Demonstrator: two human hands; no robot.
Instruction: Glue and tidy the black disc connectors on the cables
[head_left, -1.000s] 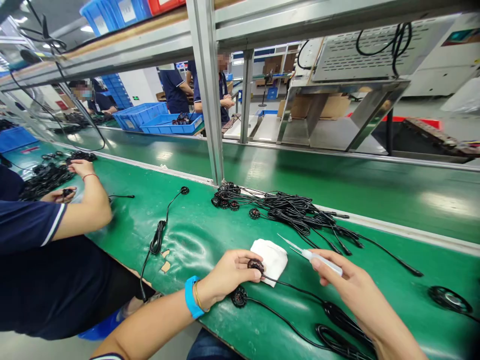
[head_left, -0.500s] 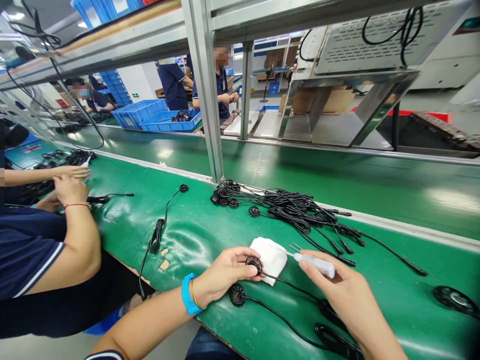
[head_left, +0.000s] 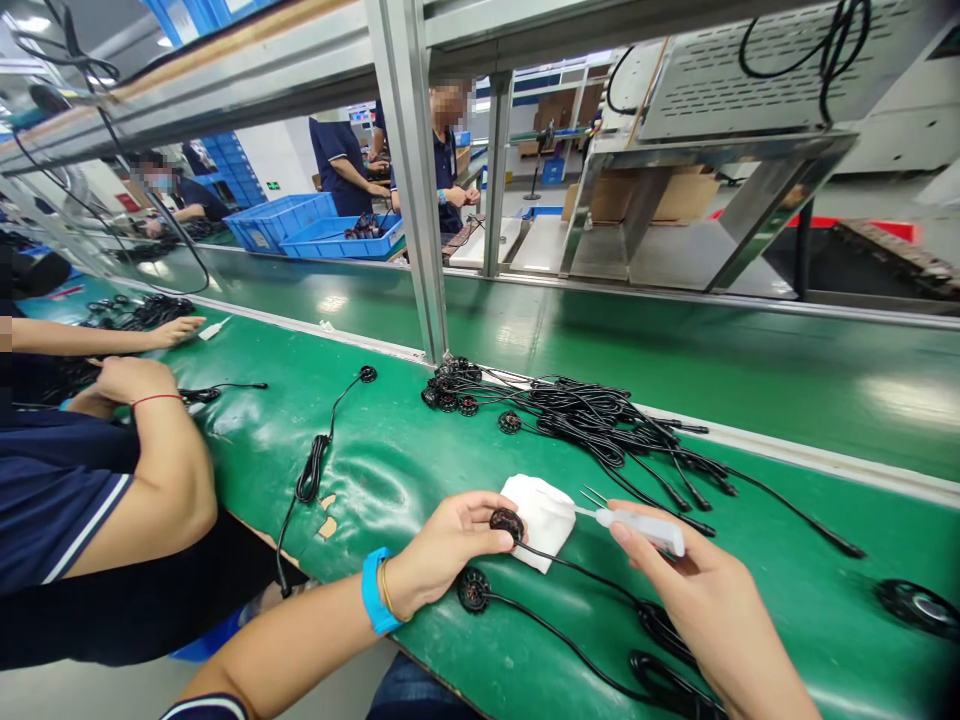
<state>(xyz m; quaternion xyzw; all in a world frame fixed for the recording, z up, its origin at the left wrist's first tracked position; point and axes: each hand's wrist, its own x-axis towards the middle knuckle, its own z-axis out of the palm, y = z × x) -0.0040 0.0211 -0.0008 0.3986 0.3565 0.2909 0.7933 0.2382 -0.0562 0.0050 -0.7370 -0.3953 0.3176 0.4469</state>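
Observation:
My left hand (head_left: pixel 454 545) is closed round a small black round part (head_left: pixel 507 524) with a black cable running off to the right. In my right hand (head_left: pixel 697 580) is a small white squeeze bottle (head_left: pixel 646 530), its thin nozzle pointing left. Two thin metal prongs (head_left: pixel 595 494), like tweezer tips, stick out beside it; their other end is hidden. A white cloth or folded tissue (head_left: pixel 544 515) lies just behind the held part. Below my left hand, a second round part (head_left: pixel 474 590) with a cable rests on the green mat (head_left: pixel 420 640).
A pile of black cables (head_left: pixel 600 420) with round ends lies behind my hands. One coiled cable (head_left: pixel 310 470) lies to the left. A metal post (head_left: pixel 409 180) rises at the mat's back edge. At the left, a co-worker's arm (head_left: pixel 165 470) reaches over the bench.
My right hand has shifted slightly right with the bottle. The round part in my left hand has turned a little. A co-worker's hand at the left has moved right, towards a white bottle-like item.

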